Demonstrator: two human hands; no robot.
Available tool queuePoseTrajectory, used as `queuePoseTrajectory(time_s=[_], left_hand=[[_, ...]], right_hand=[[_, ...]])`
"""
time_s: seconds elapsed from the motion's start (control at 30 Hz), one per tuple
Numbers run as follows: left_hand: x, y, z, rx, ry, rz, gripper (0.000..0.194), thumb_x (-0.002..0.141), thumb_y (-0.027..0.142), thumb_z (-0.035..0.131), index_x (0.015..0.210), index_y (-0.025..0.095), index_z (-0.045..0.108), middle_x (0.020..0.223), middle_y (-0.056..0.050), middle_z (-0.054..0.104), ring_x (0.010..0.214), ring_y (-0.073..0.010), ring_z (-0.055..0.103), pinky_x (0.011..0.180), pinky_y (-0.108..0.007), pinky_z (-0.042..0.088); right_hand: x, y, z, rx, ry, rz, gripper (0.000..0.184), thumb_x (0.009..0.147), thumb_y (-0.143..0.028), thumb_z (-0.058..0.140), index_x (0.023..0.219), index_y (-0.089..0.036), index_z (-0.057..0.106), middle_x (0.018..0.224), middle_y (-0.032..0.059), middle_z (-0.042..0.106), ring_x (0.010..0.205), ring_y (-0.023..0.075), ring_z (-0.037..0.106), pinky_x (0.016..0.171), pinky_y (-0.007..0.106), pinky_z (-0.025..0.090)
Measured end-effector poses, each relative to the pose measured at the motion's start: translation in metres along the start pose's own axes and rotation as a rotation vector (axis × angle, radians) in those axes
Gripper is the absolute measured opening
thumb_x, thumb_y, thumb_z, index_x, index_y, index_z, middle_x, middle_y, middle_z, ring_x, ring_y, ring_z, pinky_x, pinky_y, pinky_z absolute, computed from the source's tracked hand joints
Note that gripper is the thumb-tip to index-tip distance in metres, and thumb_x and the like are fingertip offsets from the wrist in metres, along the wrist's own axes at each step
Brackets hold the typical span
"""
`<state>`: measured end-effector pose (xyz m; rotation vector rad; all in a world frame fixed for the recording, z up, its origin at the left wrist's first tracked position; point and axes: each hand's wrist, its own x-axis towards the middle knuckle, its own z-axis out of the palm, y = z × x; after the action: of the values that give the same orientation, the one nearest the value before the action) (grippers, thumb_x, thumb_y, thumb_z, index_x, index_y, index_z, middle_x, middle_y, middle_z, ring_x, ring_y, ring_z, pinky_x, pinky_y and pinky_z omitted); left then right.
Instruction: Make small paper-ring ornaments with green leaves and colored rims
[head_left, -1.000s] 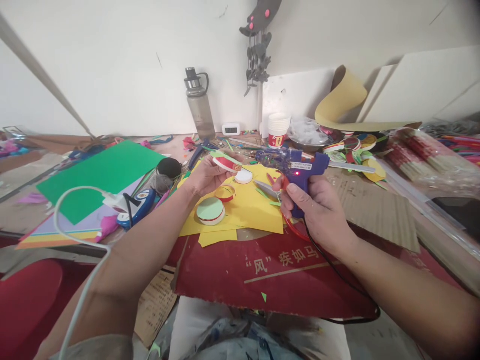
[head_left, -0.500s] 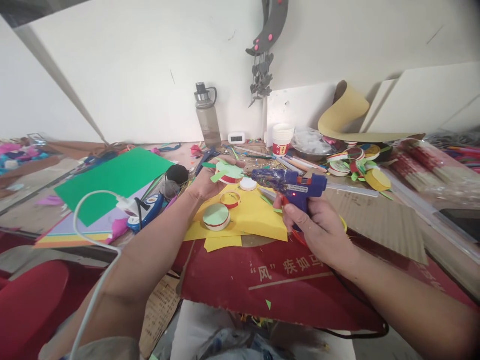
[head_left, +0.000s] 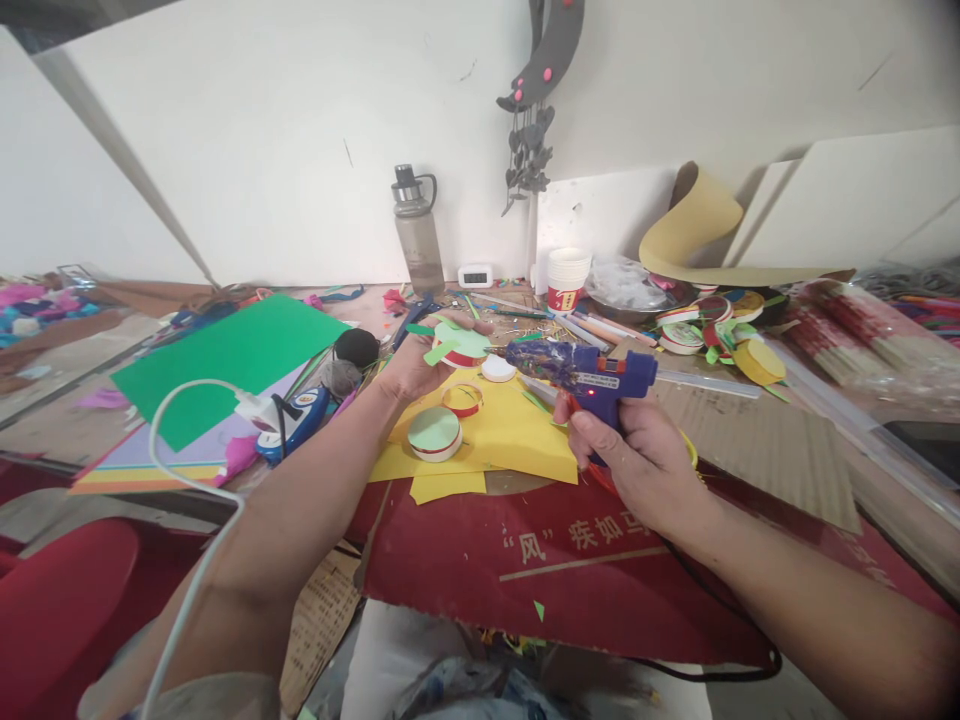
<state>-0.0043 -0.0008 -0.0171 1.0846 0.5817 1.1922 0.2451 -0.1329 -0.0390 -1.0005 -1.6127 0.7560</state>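
A blue hot glue gun (head_left: pixel 589 368) with a lit red light is gripped in my right hand (head_left: pixel 641 450), its smeared nozzle pointing left. My left hand (head_left: pixel 420 365) holds up a small round paper box (head_left: pixel 459 347), white and red at the side, with light green paper strips over its top. The nozzle tip is close to the box's right edge; whether they touch I cannot tell. Below lie a green-topped round box (head_left: pixel 435 433), a red-and-yellow paper ring (head_left: pixel 462 400) and a white disc (head_left: pixel 498 369), all on yellow paper (head_left: pixel 517 440).
A red printed board (head_left: pixel 555 570) lies in front, with corrugated cardboard (head_left: pixel 757 440) to its right. Green sheets (head_left: pixel 232 360) and a white cable (head_left: pixel 199 560) are at left. A bottle (head_left: pixel 418 235), a small clock (head_left: pixel 475 276) and paper cups (head_left: pixel 567 280) stand along the wall.
My hands, the glue gun and the round box keep nearly the same positions relative to each other. The whole view has shifted very slightly.
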Motion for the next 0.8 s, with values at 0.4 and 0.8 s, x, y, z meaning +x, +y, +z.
queuePoseTrajectory(time_s=[0.4,0.8], left_hand=[[0.0003,0.0003,0.0016,-0.018,-0.013,0.022,0.025,0.07,0.011,0.091,0.084,0.017,0.07,0.091,-0.004,0.081,0.077,-0.0154,0.077,0.072,-0.024,0.062],[-0.0017,0.0034,0.0071,-0.04,-0.002,-0.004,0.026,0.069,0.01,0.093,0.08,0.016,0.07,0.098,-0.004,0.083,0.084,-0.0163,0.08,0.068,-0.021,0.062]], right_hand=[[-0.0001,-0.0012,-0.0002,0.046,0.004,0.015,0.052,0.098,-0.07,0.064,0.071,-0.025,0.062,0.078,0.0072,0.067,0.073,0.022,0.061,0.07,0.039,0.056],[-0.0014,0.0003,-0.0006,0.084,-0.019,0.027,0.052,0.099,-0.07,0.064,0.073,-0.025,0.063,0.07,0.0036,0.061,0.065,0.0191,0.056,0.069,0.039,0.057]])
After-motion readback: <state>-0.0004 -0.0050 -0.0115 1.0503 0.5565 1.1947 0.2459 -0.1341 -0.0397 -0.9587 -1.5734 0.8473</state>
